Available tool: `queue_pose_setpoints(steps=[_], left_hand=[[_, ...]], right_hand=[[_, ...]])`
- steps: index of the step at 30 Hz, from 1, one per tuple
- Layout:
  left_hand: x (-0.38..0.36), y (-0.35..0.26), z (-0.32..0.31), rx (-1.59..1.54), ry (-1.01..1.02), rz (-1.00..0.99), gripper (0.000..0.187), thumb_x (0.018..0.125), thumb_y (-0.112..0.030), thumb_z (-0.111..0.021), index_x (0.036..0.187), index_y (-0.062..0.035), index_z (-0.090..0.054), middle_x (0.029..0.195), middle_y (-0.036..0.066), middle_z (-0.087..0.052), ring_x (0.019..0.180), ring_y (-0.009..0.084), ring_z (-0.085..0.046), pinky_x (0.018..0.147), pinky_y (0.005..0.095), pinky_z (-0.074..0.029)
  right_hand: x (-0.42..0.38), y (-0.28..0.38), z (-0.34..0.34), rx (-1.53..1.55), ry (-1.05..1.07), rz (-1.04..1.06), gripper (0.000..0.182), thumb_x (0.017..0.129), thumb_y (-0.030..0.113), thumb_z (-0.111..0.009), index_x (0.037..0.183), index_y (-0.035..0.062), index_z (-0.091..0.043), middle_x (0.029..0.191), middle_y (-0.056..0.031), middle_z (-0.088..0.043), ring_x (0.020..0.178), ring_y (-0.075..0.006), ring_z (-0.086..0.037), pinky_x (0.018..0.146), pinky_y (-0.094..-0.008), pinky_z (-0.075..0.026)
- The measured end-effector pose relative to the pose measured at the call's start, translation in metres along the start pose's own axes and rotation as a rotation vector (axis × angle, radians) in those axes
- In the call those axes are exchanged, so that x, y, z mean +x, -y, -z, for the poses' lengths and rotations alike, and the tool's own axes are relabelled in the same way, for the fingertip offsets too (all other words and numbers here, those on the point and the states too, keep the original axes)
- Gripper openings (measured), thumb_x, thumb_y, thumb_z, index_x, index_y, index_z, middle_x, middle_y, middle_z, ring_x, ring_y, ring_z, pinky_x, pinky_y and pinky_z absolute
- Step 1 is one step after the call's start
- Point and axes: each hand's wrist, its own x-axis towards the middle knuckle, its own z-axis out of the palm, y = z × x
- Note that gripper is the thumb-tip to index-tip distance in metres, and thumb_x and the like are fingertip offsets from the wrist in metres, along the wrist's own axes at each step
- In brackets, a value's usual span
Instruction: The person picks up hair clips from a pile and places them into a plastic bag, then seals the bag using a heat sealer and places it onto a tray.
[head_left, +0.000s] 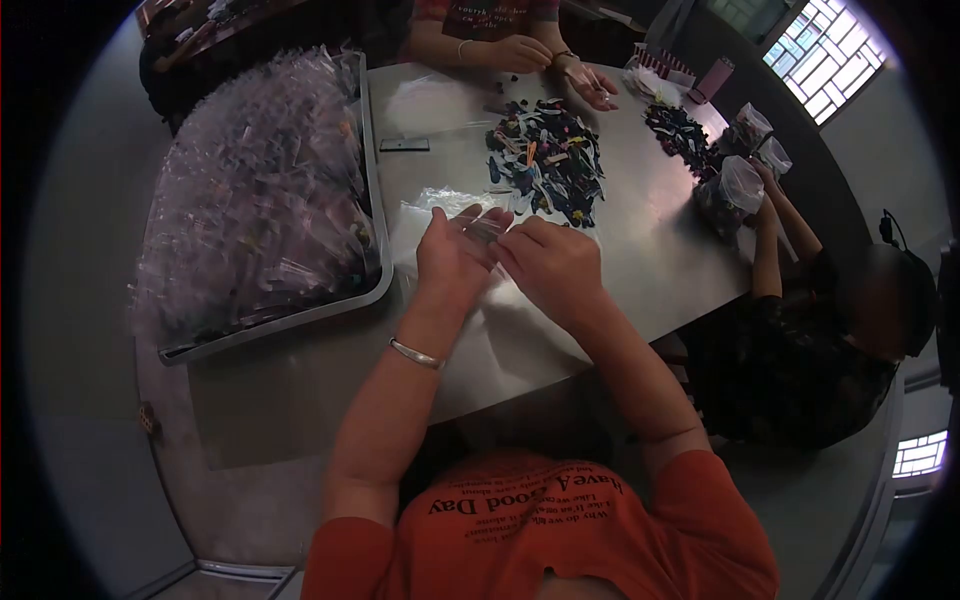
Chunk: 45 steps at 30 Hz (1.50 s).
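My left hand [458, 255], palm up with a silver bangle on the wrist, holds a small clear plastic bag [484, 229] on its fingers. The fingertips of my right hand [548, 262] are pinched together at the right edge of that bag. What is inside the bag is too small to make out. Behind my hands lie more clear plastic bags [432, 205] on the metal table [640, 270]. Just beyond, a pile of small dark, white and coloured pieces [548, 160] is spread on the table.
A large tray [378, 262] heaped with filled clear bags [265, 190] stands at left. A phone [404, 145] lies beside it. Across the table are a person's hands [590, 84]. At right, another person's hands touch filled bags [728, 196] near a second pile [680, 133] and a pink bottle [712, 80].
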Motion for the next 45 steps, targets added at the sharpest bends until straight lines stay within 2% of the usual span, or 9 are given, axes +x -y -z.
queue_pose_setpoints(steps=[2,7,10,14,21,26,30,34,45], left_hand=[[0.002,-0.001,0.002,-0.009,-0.03,-0.003,0.052,0.099,-0.044,-0.024,0.104,0.0047,-0.043,0.104,0.026,-0.053,0.101,0.0393,-0.053,0.098,0.0549,-0.041],[0.001,-0.009,-0.005,-0.167,-0.116,-0.063,0.053,0.1,-0.043,-0.021,0.099,0.0039,-0.045,0.102,0.025,-0.053,0.101,0.0402,-0.053,0.098,0.0572,-0.04],[0.004,-0.012,-0.001,-0.171,-0.081,-0.078,0.053,0.1,-0.043,-0.021,0.097,0.0036,-0.046,0.102,0.026,-0.053,0.101,0.0399,-0.053,0.097,0.0569,-0.041],[0.004,-0.014,0.001,-0.183,-0.05,-0.078,0.057,0.1,-0.042,-0.021,0.101,0.0088,-0.047,0.107,0.027,-0.053,0.106,0.0401,-0.052,0.1,0.055,-0.04],[0.004,-0.015,-0.001,-0.173,-0.048,-0.073,0.053,0.099,-0.043,-0.022,0.096,0.0041,-0.046,0.101,0.027,-0.054,0.101,0.0403,-0.054,0.096,0.0561,-0.043],[0.005,-0.015,0.002,-0.19,-0.018,-0.087,0.054,0.099,-0.044,-0.022,0.096,0.0042,-0.046,0.101,0.027,-0.054,0.101,0.0408,-0.054,0.096,0.0562,-0.043],[0.001,-0.013,-0.006,-0.182,-0.099,-0.095,0.056,0.099,-0.044,-0.021,0.102,0.0061,-0.045,0.105,0.026,-0.053,0.104,0.0401,-0.053,0.098,0.0548,-0.042],[-0.001,-0.01,-0.011,-0.149,-0.099,-0.034,0.06,0.099,-0.046,-0.019,0.109,0.0069,-0.045,0.112,0.026,-0.052,0.108,0.0394,-0.051,0.1,0.0525,-0.041],[-0.001,-0.008,-0.003,-0.051,0.01,-0.023,0.059,0.099,-0.045,-0.015,0.111,0.0052,-0.044,0.113,0.027,-0.052,0.108,0.0409,-0.051,0.098,0.0531,-0.039]], right_hand=[[0.002,0.001,-0.002,0.043,-0.034,-0.012,0.013,0.065,0.007,-0.077,0.071,0.0098,-0.066,0.067,-0.0014,-0.059,0.054,-0.0185,-0.059,0.048,-0.028,-0.047],[-0.016,-0.035,-0.009,0.358,-0.176,-0.507,0.008,0.074,0.013,-0.073,0.076,0.0073,-0.069,0.071,-0.0043,-0.062,0.056,-0.0151,-0.06,0.05,-0.0257,-0.047],[-0.028,-0.074,-0.019,0.26,0.107,-0.608,0.011,0.079,0.02,-0.067,0.085,0.0121,-0.071,0.083,-0.0032,-0.064,0.07,-0.0214,-0.064,0.063,-0.0336,-0.05],[-0.022,-0.069,-0.032,0.181,0.368,-0.561,0.019,0.08,0.027,-0.063,0.09,0.0128,-0.07,0.094,-0.006,-0.062,0.082,-0.0252,-0.063,0.071,-0.0379,-0.051],[-0.01,-0.071,-0.065,-0.075,0.536,-0.405,0.018,0.081,0.026,-0.061,0.086,0.01,-0.069,0.089,-0.0096,-0.062,0.077,-0.0283,-0.064,0.066,-0.0401,-0.052],[-0.016,-0.063,-0.043,-0.249,0.342,-0.238,0.012,0.082,0.017,-0.059,0.075,0.0104,-0.064,0.086,-0.0056,-0.061,0.072,-0.023,-0.065,0.055,-0.0323,-0.052],[-0.004,-0.036,0.01,0.289,-0.12,-0.355,0.007,0.075,0.005,-0.071,0.081,0.0066,-0.068,0.071,-0.005,-0.06,0.054,-0.0167,-0.058,0.049,-0.0274,-0.046],[-0.002,-0.009,0.039,0.477,-0.028,-0.245,0.011,0.073,-0.003,-0.07,0.082,0.0033,-0.068,0.071,-0.0074,-0.06,0.056,-0.015,-0.057,0.049,-0.0255,-0.045],[0.009,0.003,-0.016,0.217,-0.13,0.025,0.015,0.065,0.005,-0.076,0.077,0.0111,-0.07,0.071,-0.0017,-0.057,0.057,-0.0142,-0.057,0.048,-0.0256,-0.046]])
